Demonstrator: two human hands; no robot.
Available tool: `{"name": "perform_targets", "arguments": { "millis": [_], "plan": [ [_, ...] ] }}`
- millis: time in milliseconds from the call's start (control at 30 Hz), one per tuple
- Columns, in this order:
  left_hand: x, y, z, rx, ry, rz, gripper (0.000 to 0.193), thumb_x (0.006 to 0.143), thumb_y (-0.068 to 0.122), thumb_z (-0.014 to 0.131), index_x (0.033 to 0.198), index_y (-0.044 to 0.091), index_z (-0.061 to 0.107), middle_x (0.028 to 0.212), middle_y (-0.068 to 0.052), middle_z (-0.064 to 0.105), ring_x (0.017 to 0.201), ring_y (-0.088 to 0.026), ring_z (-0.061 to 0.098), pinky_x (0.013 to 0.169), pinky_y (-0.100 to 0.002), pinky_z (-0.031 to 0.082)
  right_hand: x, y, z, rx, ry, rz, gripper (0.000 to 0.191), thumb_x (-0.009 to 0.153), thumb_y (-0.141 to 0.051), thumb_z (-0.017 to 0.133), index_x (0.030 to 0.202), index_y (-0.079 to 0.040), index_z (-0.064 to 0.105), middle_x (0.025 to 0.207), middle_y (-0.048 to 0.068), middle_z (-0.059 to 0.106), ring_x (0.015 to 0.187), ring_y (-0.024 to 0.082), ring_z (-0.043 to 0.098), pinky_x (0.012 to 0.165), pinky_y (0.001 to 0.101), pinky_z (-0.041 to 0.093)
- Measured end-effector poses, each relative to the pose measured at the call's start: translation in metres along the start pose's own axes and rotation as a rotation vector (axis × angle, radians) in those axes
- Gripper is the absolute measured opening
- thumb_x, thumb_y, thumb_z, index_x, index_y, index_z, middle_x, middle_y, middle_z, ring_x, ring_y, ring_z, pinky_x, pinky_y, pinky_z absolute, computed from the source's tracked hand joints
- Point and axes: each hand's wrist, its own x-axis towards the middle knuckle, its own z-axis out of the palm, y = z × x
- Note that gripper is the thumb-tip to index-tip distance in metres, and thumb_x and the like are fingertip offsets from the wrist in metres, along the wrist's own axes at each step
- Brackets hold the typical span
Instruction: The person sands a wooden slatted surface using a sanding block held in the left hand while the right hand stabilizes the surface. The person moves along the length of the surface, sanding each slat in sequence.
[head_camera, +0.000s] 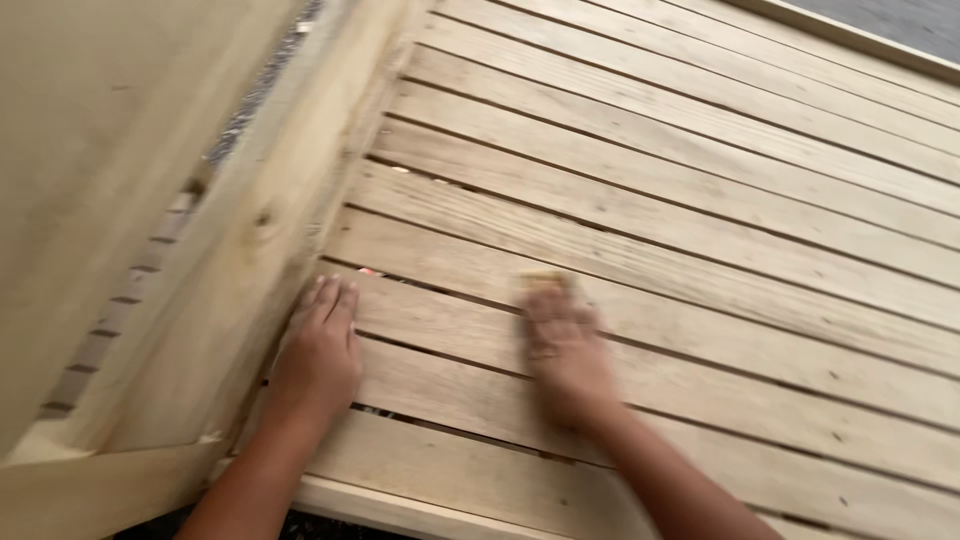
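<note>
My left hand lies flat, fingers together and stretched out, on a pale wooden slat next to the upright side board of a slatted wooden panel. My right hand presses a small tan pad, likely sandpaper, against a slat near the middle; the hand is blurred and only the pad's far edge shows past the fingertips. Both forearms enter from the bottom edge.
The panel's slats run from left to right with narrow dark gaps between them. A broad pale board fills the upper left. Grey ground shows past the panel's far edge at the top right, dark ground at the bottom left.
</note>
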Motion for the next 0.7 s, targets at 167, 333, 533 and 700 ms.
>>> {"name": "perform_targets", "arguments": {
  "millis": [167, 333, 533, 700],
  "plan": [
    [-0.014, -0.009, -0.014, -0.042, 0.174, 0.08, 0.048, 0.09, 0.006, 0.051, 0.136, -0.005, 0.057, 0.153, -0.023, 0.047, 0.146, -0.038, 0.038, 0.117, -0.045, 0.032, 0.115, -0.125, -0.009, 0.133, 0.093, -0.164, 0.061, 0.107, -0.038, 0.028, 0.164, -0.018, 0.017, 0.172, 0.003, 0.014, 0.159, 0.02, 0.008, 0.129, 0.0419, 0.007],
    [-0.009, -0.007, -0.018, -0.295, 0.311, 0.044, 0.037, 0.096, 0.0, 0.048, 0.129, -0.001, 0.065, 0.142, -0.022, 0.06, 0.138, -0.038, 0.054, 0.112, -0.043, 0.046, 0.175, -0.194, -0.033, 0.126, 0.137, -0.102, 0.067, 0.103, -0.039, 0.032, 0.162, -0.01, 0.018, 0.171, 0.008, 0.013, 0.157, 0.022, 0.01, 0.126, 0.0423, 0.007],
    [-0.013, -0.005, -0.032, -0.333, 0.494, 0.123, 0.031, 0.103, 0.003, 0.048, 0.128, -0.002, 0.064, 0.135, -0.022, 0.065, 0.129, -0.037, 0.063, 0.109, -0.043, 0.051, 0.107, -0.21, -0.014, 0.206, 0.02, -0.253, 0.069, 0.102, -0.038, 0.034, 0.16, -0.004, 0.016, 0.168, 0.016, 0.01, 0.156, 0.028, 0.005, 0.123, 0.044, 0.003],
    [-0.011, -0.004, -0.034, -0.356, 0.462, 0.119, 0.03, 0.102, 0.002, 0.048, 0.126, -0.003, 0.065, 0.133, -0.022, 0.066, 0.126, -0.037, 0.064, 0.107, -0.043, 0.052, 0.161, -0.213, -0.018, 0.088, 0.169, -0.171, 0.075, 0.099, -0.035, 0.038, 0.159, 0.004, 0.015, 0.168, 0.019, 0.01, 0.156, 0.029, 0.007, 0.123, 0.0432, 0.003]
  ]
}}
